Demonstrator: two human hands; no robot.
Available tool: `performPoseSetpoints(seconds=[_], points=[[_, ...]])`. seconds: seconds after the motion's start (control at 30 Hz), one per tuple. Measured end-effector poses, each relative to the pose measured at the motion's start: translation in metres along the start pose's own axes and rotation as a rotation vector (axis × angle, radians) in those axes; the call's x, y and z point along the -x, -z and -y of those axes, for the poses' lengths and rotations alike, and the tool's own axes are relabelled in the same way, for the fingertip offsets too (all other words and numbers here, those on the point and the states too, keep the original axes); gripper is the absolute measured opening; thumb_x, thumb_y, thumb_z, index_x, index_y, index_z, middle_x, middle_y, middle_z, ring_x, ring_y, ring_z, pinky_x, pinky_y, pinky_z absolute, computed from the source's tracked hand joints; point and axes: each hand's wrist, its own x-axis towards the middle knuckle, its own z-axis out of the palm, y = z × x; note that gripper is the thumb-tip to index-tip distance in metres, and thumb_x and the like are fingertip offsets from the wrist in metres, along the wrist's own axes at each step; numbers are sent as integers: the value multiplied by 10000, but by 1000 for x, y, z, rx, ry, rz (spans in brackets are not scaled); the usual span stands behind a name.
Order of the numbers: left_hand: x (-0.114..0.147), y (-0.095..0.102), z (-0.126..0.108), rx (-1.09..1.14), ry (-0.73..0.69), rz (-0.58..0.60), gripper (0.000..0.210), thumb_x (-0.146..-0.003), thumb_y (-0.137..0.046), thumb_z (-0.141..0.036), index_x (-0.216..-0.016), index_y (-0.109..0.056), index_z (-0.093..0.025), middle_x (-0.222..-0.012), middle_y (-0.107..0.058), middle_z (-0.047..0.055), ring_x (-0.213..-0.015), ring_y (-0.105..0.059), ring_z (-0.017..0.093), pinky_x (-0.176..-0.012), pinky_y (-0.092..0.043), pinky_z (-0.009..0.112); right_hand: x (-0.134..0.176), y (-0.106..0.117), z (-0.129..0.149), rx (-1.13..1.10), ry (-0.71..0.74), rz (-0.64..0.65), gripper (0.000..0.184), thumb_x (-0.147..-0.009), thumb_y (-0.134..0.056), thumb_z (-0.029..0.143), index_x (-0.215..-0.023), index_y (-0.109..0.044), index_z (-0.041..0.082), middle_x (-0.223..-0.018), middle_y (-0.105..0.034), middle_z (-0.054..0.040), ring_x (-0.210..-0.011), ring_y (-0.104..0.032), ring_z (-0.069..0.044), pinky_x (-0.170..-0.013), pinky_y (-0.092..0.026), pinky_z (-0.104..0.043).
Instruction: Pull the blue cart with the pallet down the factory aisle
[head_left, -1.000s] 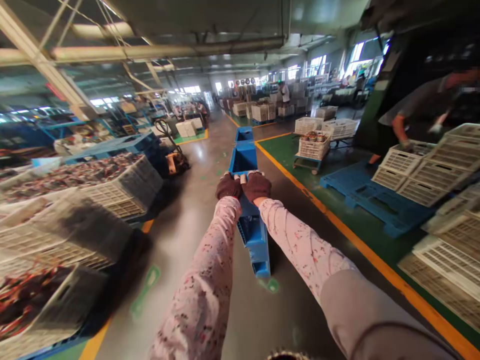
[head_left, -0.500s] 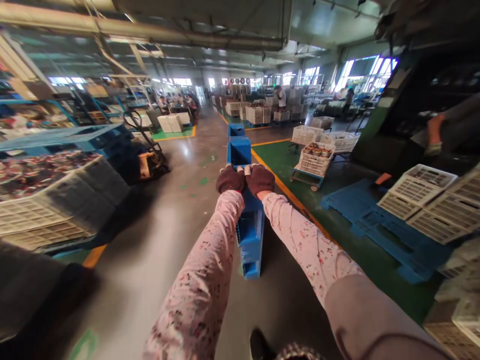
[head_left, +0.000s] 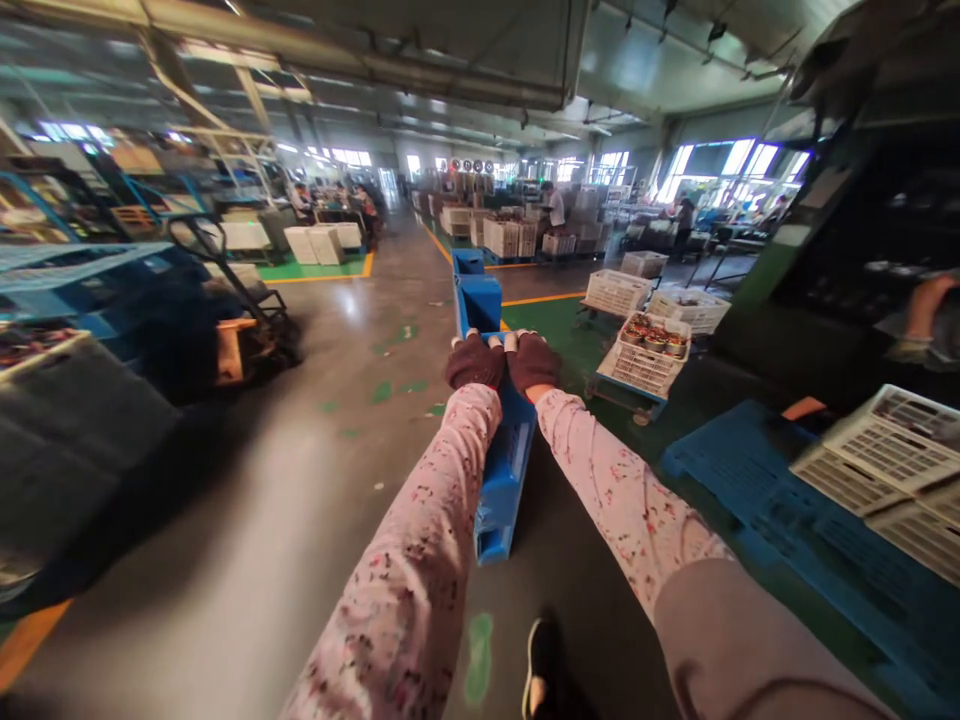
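Both my arms reach forward in pink flowered sleeves. My left hand (head_left: 474,362) and my right hand (head_left: 532,361), in dark red gloves, grip side by side the top edge of a blue plastic pallet (head_left: 502,470). The pallet stands on its edge on the grey floor and stretches away from me down the aisle, its far end (head_left: 475,292) rising ahead of the hands. My black shoe (head_left: 538,668) shows at the bottom, just behind the pallet's near end.
A pallet jack (head_left: 240,325) and dark crates (head_left: 67,440) line the left. On the right lie a blue pallet (head_left: 757,490) with white crates (head_left: 889,450) and a cart of white baskets (head_left: 649,360). A person's arm (head_left: 926,310) shows far right. An orange floor line (head_left: 442,245) runs ahead.
I have walked forward along the aisle with the pallet: crates on the left slid back past me, the cart on the right came nearer, and my foot has stepped into view.
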Motion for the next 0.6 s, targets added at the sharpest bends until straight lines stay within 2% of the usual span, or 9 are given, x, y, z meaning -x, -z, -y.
performPoseSetpoints(seconds=[0.13,0.3,0.47,0.6], points=[[-71,-11,-1,-9,0,14,579,-1128,-499,-446,-1618,-667,-187,-1565,-672,228,-1381,-713,410,-1160,-571,520,-65,-33,14,21,60,0,543,-1243,-342,484,-1374,-758,161,-1417,-765,-168,-1331,-720,-276,-1136,-540,-374],[-159,-29,6,-77,46,21,510,-1140,-434,-386,-1515,-710,-180,-1511,-712,224,-1357,-730,413,-1117,-588,520,-142,-82,34,0,70,58,539,-1226,-372,495,-1373,-771,165,-1434,-754,-177,-1337,-718,-312,-1127,-570,-428],[-238,-50,5,-91,88,7,533,-1143,-442,-429,-1553,-686,-192,-1536,-699,231,-1388,-718,412,-1145,-579,533,-212,-118,45,-25,85,54,556,-1226,-352,513,-1367,-771,177,-1443,-750,-181,-1329,-727,-311,-1117,-591,-450],[-303,-64,2,-89,68,-19,562,-1125,-483,-480,-1549,-696,-178,-1526,-709,231,-1399,-709,411,-1167,-568,524,-270,-142,56,-42,99,28,551,-1228,-356,530,-1344,-774,189,-1423,-763,-170,-1312,-734,-296,-1122,-583,-437]])
